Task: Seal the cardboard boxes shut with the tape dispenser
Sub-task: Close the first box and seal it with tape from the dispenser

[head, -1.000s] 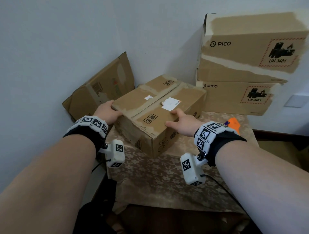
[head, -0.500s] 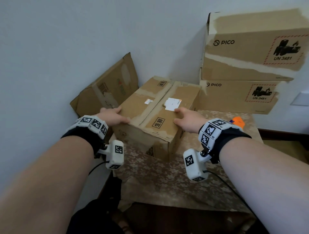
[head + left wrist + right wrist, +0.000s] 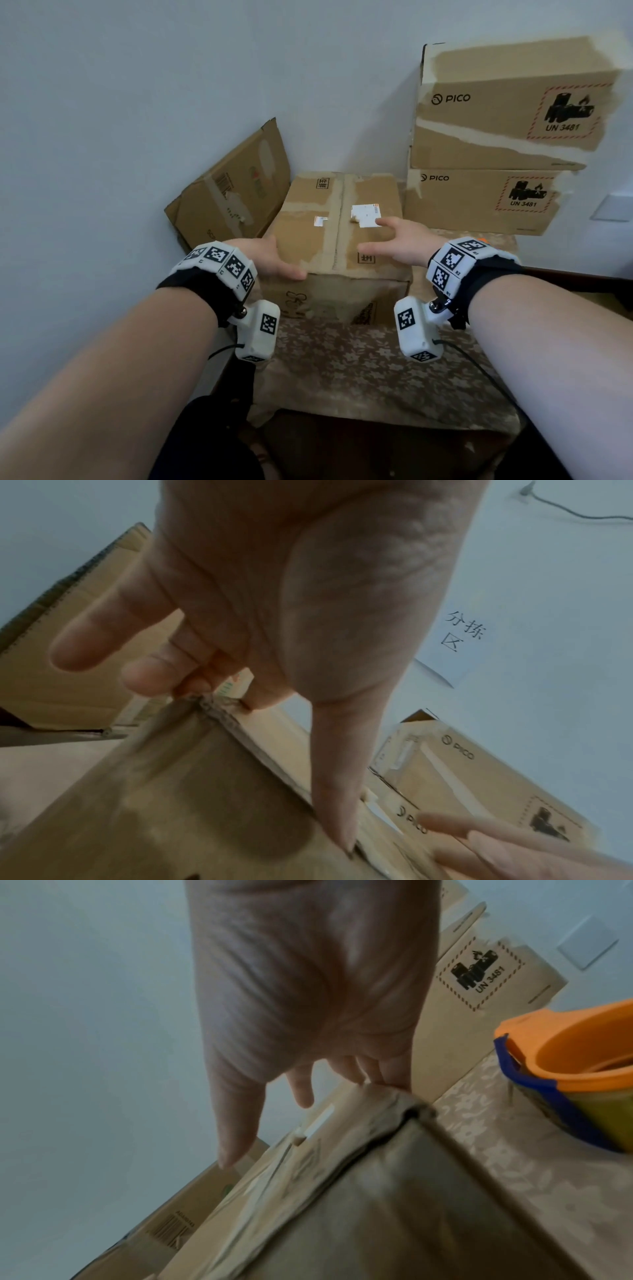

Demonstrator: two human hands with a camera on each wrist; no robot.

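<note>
The box sat on the tabletop, its seam facing the person, beside 2 stacked PICO boxes. The left hand curled over its near left corner; the right hand lay spread, fingers straight on the top. The dispenser lay untouched just to the right. The worn flaps could spring apart if pressure eased, and reaching for the dispenser might nudge the box askew. Compared with 1 second earlier, the box had turned from diagonal to square-on.
</note>
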